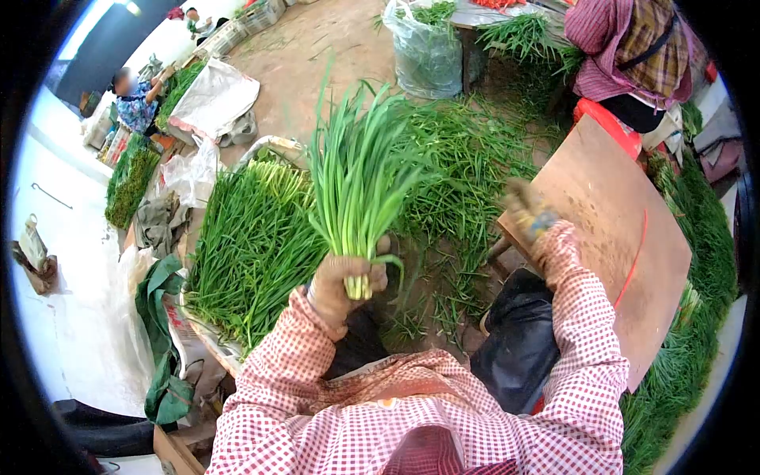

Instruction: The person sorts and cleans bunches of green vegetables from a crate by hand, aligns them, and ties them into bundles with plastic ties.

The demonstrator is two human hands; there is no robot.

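My left hand point(345, 279), in a brownish glove, is closed around the pale lower stems of a bunch of garlic chives point(366, 178). The bunch stands upright, its green leaves fanning out at the top, and one leaf droops beside my fingers. My right hand point(529, 212), also gloved, is at the left edge of a wooden board point(613, 198). Motion smears its fingers, so whether they hold anything does not show. A thin red strip point(632, 260) lies across the board, right of my right forearm.
A crate point(207, 336) heaped with chives point(252, 229) stands at my left. Loose leaves point(463, 178) cover the floor ahead. More greens point(681, 388) lie along the right side. Beyond are a clear plastic bag point(427, 63), a person in plaid point(633, 47) and another seated person point(136, 103).
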